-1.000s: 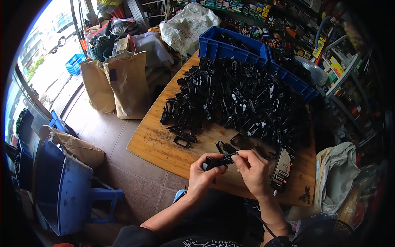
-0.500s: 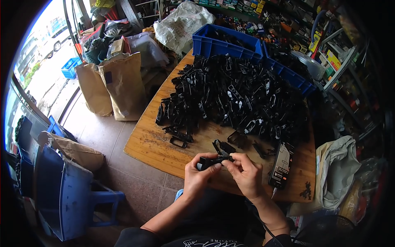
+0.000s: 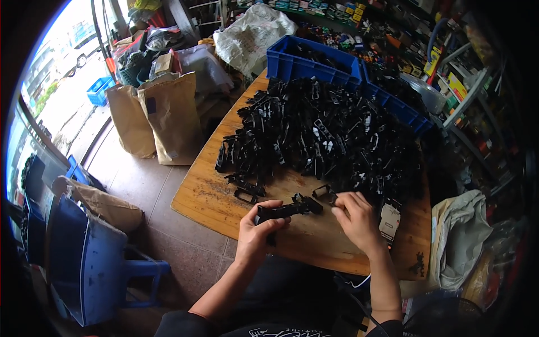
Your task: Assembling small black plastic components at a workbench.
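My left hand grips a long black plastic part and holds it level just above the wooden board table. My right hand has come off that part and hovers over the board to its right, fingers curled, fingertips close to a small black frame piece; I cannot tell whether it pinches something small. Behind both hands lies a big heap of black plastic parts covering most of the table. A few loose black parts lie at the heap's near left edge.
Blue crates with more black parts stand at the table's far end. Brown paper sacks stand on the floor to the left, a blue plastic chair near left, a grey cloth bag at right. A small white-and-black device lies beside my right hand.
Both hands were on the black part before. Now my right hand has let go and moved right, while my left hand still holds it.
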`<state>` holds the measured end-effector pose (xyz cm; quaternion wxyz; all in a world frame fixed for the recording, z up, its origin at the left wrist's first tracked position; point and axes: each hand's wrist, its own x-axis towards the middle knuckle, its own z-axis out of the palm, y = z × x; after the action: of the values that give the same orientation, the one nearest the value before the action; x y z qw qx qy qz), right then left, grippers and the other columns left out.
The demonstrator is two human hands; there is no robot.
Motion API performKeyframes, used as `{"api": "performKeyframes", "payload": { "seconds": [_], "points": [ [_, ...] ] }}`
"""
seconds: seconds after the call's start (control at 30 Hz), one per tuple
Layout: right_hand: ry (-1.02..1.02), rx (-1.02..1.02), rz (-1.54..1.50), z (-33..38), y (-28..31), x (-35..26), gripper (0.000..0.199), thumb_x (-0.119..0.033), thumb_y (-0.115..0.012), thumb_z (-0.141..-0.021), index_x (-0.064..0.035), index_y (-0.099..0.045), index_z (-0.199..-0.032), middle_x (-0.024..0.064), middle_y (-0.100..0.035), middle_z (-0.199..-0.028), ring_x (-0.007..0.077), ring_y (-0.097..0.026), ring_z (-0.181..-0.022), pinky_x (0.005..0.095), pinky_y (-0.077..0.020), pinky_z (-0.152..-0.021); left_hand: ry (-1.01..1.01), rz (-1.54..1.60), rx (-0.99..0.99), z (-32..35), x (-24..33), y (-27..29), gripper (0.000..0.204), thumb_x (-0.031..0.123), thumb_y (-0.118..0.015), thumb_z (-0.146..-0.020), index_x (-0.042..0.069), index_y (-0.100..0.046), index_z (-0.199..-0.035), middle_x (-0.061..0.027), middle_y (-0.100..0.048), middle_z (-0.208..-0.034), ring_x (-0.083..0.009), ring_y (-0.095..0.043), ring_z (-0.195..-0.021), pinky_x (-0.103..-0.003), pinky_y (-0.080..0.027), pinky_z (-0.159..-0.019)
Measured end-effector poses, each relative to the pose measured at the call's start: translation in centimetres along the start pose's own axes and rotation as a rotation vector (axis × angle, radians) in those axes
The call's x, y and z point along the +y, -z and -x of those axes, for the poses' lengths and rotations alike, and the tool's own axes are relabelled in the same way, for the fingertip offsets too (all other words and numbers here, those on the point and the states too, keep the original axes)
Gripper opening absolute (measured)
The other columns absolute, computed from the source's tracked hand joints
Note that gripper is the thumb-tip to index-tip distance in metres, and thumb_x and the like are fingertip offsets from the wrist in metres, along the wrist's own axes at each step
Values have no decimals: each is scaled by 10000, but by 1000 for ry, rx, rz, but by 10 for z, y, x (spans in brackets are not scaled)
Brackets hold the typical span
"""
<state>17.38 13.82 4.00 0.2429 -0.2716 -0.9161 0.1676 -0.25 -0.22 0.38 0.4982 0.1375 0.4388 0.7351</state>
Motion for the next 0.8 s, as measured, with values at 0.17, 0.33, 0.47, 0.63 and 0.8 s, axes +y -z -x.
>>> {"api": "performKeyframes", "payload": {
  "seconds": [0.17,0.33,0.47,0.63,0.8],
  "points": [
    [253,72,-47,2,3,-50,316,-3,-684,-661,-28,-574,-957,109,-575,-899,274,-545,-801,344,-466,-710,21,-59,-71,1,-6,-6,401,-40,-605,-704,-31,-553,-1102,-123,-640,-903,-179,-639,-816,-272,-508,-772],
    [324,32,-15,4,0,-51,361,19,-675,-638,-16,-601,-989,84,-558,-895,247,-514,-791,343,-459,-696,-44,-324,-103,8,-2,-12,393,-18,-645,-702,-22,-586,-1091,-86,-641,-934,-145,-619,-850,-249,-484,-790],
    [377,13,27,7,2,-53,376,28,-674,-633,-9,-604,-1001,79,-559,-903,244,-513,-797,337,-461,-698,-31,-389,-123,11,-2,-13,391,12,-654,-717,-4,-597,-1104,-65,-645,-952,-115,-602,-875,-228,-459,-795],
    [387,-9,80,10,-1,-55,390,35,-673,-626,-2,-609,-1009,83,-564,-934,247,-518,-827,337,-463,-725,-161,-497,-137,15,-12,-14,381,26,-665,-730,3,-596,-1105,-58,-644,-919,-105,-598,-850,-217,-461,-750],
    [259,11,-221,11,-2,-57,304,-173,-696,-780,9,-598,-1003,74,-593,-947,184,-547,-833,268,-458,-737,59,-117,-23,21,-9,-10,326,22,-717,-704,18,-584,-1002,-55,-609,-797,-118,-590,-690,-224,-467,-628]
  ]
}}
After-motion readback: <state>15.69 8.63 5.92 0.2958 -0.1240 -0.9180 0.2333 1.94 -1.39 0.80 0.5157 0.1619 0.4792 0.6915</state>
